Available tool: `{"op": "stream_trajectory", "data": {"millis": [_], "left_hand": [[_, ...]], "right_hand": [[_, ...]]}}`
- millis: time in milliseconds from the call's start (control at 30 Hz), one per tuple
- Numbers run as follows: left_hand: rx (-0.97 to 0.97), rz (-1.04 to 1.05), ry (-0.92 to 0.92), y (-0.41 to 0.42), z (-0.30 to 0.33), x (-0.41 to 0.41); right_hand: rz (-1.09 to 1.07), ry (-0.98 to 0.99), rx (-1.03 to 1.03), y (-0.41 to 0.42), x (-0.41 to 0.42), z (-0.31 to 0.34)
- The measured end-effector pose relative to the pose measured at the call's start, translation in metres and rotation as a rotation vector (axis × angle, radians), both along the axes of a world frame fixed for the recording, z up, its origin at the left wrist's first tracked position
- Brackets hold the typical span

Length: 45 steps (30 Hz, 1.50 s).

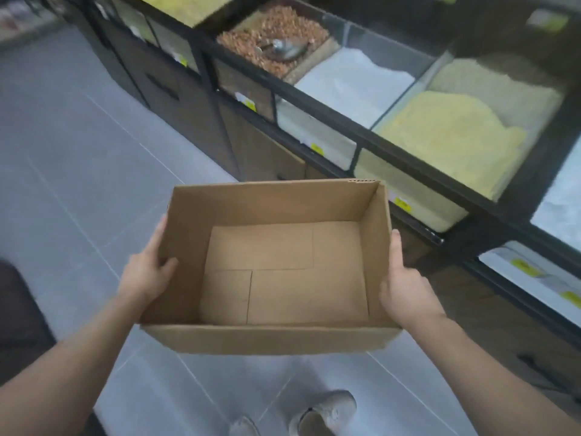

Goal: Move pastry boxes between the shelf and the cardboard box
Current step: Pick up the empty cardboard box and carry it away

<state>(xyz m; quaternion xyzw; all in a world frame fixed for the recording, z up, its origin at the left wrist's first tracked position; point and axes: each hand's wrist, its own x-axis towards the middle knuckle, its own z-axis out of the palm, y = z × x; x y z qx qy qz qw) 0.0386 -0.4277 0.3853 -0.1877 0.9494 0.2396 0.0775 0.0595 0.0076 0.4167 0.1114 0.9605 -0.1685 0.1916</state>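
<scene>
Left hand (147,272) grips left wall of cardboard box (270,338), thumb hooked inside; right hand (405,287) clasps right wall. Box empty, held above floor (63,171) beside bins (452,136). No pastry boxes visible. Advice: keep box level, both grips symmetrical, carry low.

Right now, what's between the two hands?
The head view shows only the open cardboard box. The left hand grips its left wall and the right hand its right wall. Nothing lies inside it.
</scene>
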Motion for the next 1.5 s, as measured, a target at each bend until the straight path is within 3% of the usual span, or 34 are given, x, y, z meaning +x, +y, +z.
{"op": "stream_trajectory", "data": {"millis": [367,567,967,1333,1500], "left_hand": [[-0.101,0.233,0.149,-0.182,0.223,0.098],[-0.129,0.356,0.192,-0.247,0.301,0.128],[-0.147,0.627,0.196,-0.318,0.337,0.108],[-0.162,0.769,0.18,-0.416,0.345,0.022],[-0.172,0.79,0.188,-0.503,0.34,-0.03]], "right_hand": [[0.398,0.205,0.052,-0.186,-0.065,0.215],[0.554,0.278,0.023,-0.267,-0.09,0.281],[0.848,0.288,0.046,-0.414,-0.214,0.34],[0.986,0.276,-0.003,-0.552,-0.34,0.343],[1.006,0.253,0.024,-0.64,-0.397,0.344]]}}
